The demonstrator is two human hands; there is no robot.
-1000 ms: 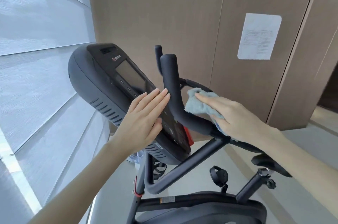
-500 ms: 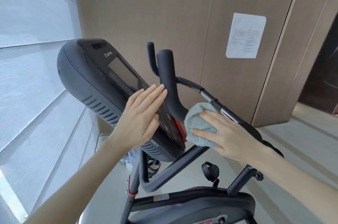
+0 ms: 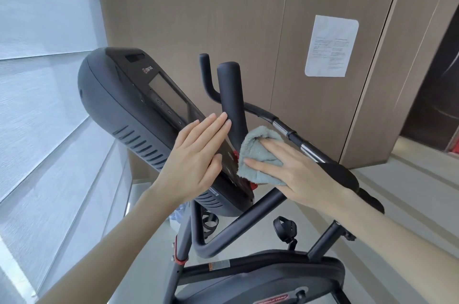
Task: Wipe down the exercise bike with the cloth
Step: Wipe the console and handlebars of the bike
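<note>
The black exercise bike's console [image 3: 129,105] fills the middle of the view, tilted, with its grey screen facing right. My left hand [image 3: 196,157] lies flat on the console's lower face, fingers together and straight, holding nothing. A pale blue-grey cloth [image 3: 258,154] is bunched under my right hand [image 3: 298,172], which presses it against the base of the near upright handlebar [image 3: 231,95], where it meets the console's lower right edge. A red part shows just under the cloth.
A second handlebar horn [image 3: 206,75] and a chrome-jointed bar [image 3: 288,130] run behind. Below are the frame tubes [image 3: 248,219], a pedal [image 3: 285,226] and the flywheel housing [image 3: 268,281]. White blinds [image 3: 37,105] stand left; wood panels with a paper notice [image 3: 330,45] stand behind.
My right hand carried the cloth from the handlebar's curve down and left to its base by the console's edge. My left hand stayed flat on the console.
</note>
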